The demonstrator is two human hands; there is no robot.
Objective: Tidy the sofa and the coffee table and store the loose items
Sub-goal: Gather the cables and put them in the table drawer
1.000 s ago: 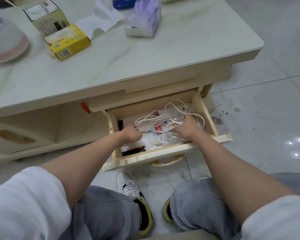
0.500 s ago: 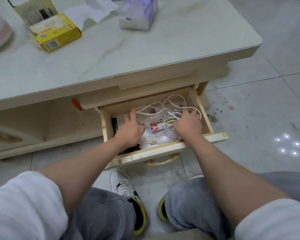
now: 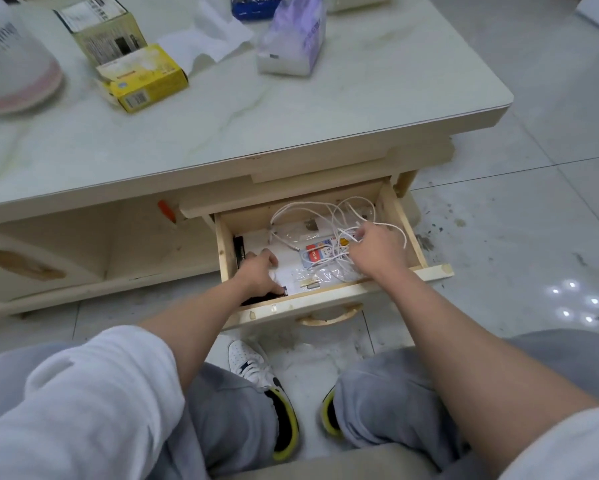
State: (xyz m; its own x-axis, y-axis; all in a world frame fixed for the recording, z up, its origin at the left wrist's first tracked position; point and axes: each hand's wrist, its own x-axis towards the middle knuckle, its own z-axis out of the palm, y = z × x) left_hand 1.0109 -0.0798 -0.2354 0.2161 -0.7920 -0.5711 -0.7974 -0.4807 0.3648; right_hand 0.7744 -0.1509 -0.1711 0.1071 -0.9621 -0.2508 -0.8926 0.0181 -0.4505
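Note:
The coffee table's (image 3: 256, 126) wooden drawer (image 3: 325, 301) stands pulled out in front of my knees. Inside lie a tangled white cable (image 3: 301, 209), a red-and-white card pack (image 3: 317, 254), clear plastic bags (image 3: 312, 275) and white paper. My right hand (image 3: 377, 251) is over the drawer's right half and pinches loops of the cable. My left hand (image 3: 256, 275) is in the front left corner, fingers curled down over a black item (image 3: 261, 299) that it mostly hides.
On the tabletop sit a yellow box (image 3: 145, 77), an olive box (image 3: 104, 32), a loose white tissue (image 3: 208, 43), a purple tissue pack (image 3: 291, 43) and a pink-rimmed white object (image 3: 14, 74). An open shelf (image 3: 135, 244) lies left of the drawer. My shoes (image 3: 253, 368) stand under it.
My left hand drew back from the cable to the drawer's front left corner and curled over the black item. My right hand shifted slightly right, still in the cable.

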